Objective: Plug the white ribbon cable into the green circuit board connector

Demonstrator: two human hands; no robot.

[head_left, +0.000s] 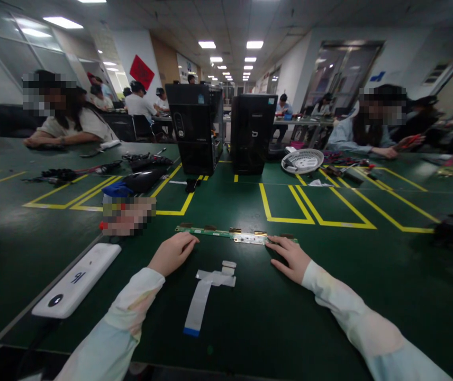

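Observation:
A long, narrow green circuit board (214,233) lies across the dark green table, with a pale metallic section (248,238) toward its right half and brownish flaps along its far edge. At its left end is my left hand (174,252), fingers closed together against the board; their undersides are hidden. My right hand (291,257) rests by the other end, fingers stretched out with the tips on the board and the thumb apart on the table. Between the hands, nearer me, lies a whitish flat ribbon cable (199,304) with a blue end, folded into a cross shape.
To the left lies a white oblong device (78,280), with a blurred-out object (129,216) beyond it. Two black computer towers (192,129) stand ahead. A white round basket (302,160), cables (62,173) and yellow tape outlines (290,220) are farther off. People sit across the table.

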